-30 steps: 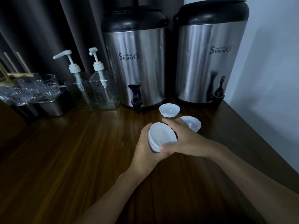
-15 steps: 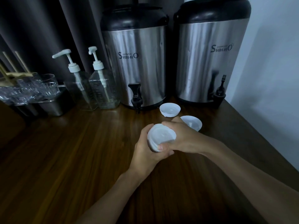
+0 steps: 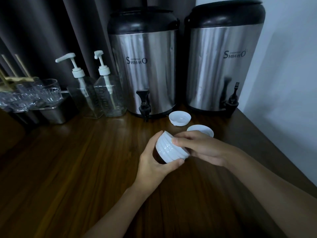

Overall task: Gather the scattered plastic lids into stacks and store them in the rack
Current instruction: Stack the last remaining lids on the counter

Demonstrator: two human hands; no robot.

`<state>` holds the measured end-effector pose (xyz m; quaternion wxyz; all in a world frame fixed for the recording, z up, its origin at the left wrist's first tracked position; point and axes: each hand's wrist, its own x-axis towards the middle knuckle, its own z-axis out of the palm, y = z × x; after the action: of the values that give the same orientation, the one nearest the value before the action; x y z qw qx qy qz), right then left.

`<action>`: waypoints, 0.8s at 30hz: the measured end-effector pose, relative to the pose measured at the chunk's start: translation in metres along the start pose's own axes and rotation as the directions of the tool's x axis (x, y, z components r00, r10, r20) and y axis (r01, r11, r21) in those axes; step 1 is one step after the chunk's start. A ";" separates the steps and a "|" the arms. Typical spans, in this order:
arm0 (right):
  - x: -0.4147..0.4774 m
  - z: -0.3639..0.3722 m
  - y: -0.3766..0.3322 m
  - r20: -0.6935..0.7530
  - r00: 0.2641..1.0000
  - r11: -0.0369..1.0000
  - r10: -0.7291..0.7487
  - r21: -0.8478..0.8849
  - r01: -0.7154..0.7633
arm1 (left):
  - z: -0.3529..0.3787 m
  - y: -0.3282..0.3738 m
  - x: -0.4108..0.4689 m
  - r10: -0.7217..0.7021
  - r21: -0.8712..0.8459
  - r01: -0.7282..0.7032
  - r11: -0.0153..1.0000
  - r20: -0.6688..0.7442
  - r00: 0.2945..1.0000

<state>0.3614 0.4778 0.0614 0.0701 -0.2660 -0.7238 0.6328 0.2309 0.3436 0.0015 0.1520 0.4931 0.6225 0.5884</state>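
holding a stack of lids [image 3: 171, 149] between both hands just above the desk [image 3: 72, 169], left hand [image 3: 154, 164] cupping it from below with fingers closed around it, right hand [image 3: 200, 148] gripping its far side with the thumb pressing on the ribbed edge. judging the gathering as well under way but not finished: two loose lids still lying on the desk, one lid [image 3: 179, 118] in front of the left urn [image 3: 144, 66], another lid [image 3: 200, 130] just behind the right hand, near the right urn [image 3: 223, 59]. seeing no rack anywhere, so storing looking still to come. working on dark wood in a dim room, with two pump bottles [image 3: 96, 93], a tray of glasses [image 3: 30, 97], a dark curtain [image 3: 51, 31] and a pale wall [image 3: 283, 66] behind.
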 end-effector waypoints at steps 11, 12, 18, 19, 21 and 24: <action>-0.007 0.015 0.008 0.155 0.982 0.981 -0.107 0.177 0.079 | 0.003 0.000 0.000 -0.071 -0.310 0.113 0.944 0.146 0.987; -0.006 0.016 0.008 0.159 0.979 0.980 -0.131 0.171 0.104 | 0.003 0.002 0.001 -0.077 -0.318 0.116 0.941 0.134 0.988; -0.004 0.015 0.014 0.121 0.978 0.982 -0.172 0.105 0.159 | -0.002 0.001 0.004 -0.145 -0.376 0.193 0.907 0.150 0.978; -0.003 0.013 0.015 0.101 0.981 0.984 -0.166 0.086 0.158 | -0.003 0.001 0.004 -0.158 -0.376 0.209 0.903 0.161 0.974; -0.003 0.009 0.014 0.072 0.983 0.985 -0.169 0.032 0.167 | -0.003 -0.001 0.005 -0.177 -0.386 0.235 0.892 0.181 0.968; -0.005 0.007 0.011 0.071 0.984 0.985 -0.166 -0.034 0.169 | -0.006 -0.004 0.007 -0.188 -0.403 0.262 0.877 0.212 0.959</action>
<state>0.3663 0.4700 0.0507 0.0933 -0.1840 -0.7579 0.6189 0.2213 0.3458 0.0024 0.3751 0.4194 0.5169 0.6451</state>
